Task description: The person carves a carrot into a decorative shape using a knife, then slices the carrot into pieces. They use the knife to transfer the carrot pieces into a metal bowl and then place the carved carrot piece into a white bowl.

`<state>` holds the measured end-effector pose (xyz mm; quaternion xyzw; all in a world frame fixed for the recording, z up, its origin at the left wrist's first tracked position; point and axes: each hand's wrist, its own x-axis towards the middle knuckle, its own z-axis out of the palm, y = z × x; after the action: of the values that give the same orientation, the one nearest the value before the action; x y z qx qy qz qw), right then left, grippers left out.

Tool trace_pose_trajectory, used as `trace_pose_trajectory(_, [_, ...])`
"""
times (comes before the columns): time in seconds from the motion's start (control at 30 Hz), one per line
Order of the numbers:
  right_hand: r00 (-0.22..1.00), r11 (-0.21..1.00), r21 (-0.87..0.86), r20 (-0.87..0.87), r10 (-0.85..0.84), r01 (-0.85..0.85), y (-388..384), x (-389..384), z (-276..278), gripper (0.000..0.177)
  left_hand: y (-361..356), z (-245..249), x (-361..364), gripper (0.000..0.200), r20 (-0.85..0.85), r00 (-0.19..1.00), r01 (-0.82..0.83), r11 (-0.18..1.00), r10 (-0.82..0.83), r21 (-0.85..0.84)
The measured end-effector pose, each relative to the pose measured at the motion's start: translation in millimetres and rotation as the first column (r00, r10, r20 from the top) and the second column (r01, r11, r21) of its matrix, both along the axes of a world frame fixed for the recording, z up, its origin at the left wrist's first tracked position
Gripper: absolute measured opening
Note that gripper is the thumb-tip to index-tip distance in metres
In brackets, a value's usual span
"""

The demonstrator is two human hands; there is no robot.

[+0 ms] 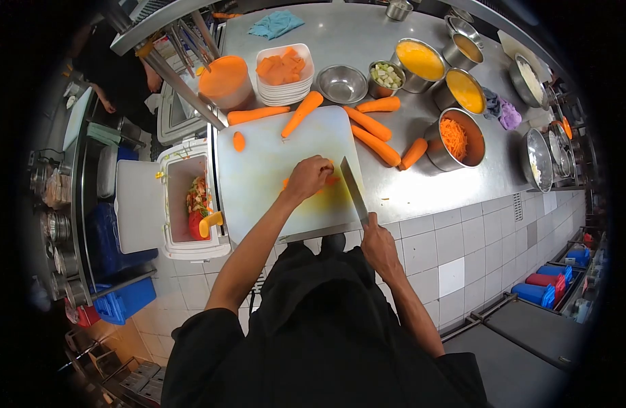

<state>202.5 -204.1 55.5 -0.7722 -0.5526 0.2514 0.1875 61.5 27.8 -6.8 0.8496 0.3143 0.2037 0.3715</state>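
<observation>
Now our left hand (309,177), at the end of a long outstretched arm, curls knuckles-up and pins the carrot (331,181) down near the middle of the cutting board (258,177). Our right hand (379,239), tucked close at five o'clock of it, wraps tight round the handle of the knife (354,192), blade pointing to twelve o'clock just beside the carrot.
</observation>
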Motion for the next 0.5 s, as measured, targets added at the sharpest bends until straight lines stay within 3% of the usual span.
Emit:
trace_pose_trajectory(0.17, [0.998,0.999,-0.047,-0.054,-0.011,0.009,-14.8,-12.9,8.8,0.017,-14.5,-1.0,-14.0,0.007,-0.143,0.99,0.022,0.979,0.007,0.204])
trace_pose_trajectory(0.27, [0.995,0.998,-0.056,-0.097,-0.026,0.021,-16.0,-14.4,20.7,0.016,-25.9,-6.9,-10.9,0.005,-0.111,0.99,-0.055,0.969,0.084,0.239])
trace_pose_trajectory(0.33, [0.994,0.999,0.018,-0.101,-0.049,0.052,-13.4,-14.7,20.2,0.016,-36.1,-6.7,-4.4,0.008,-0.136,0.962,-0.188,0.935,0.237,0.299])
trace_pose_trajectory(0.5, [0.994,0.998,-0.054,-0.103,-0.029,0.024,-8.7,-18.9,15.2,0.016,-50.3,-5.1,10.1,0.011,-0.262,0.918,-0.256,0.948,0.299,0.187])
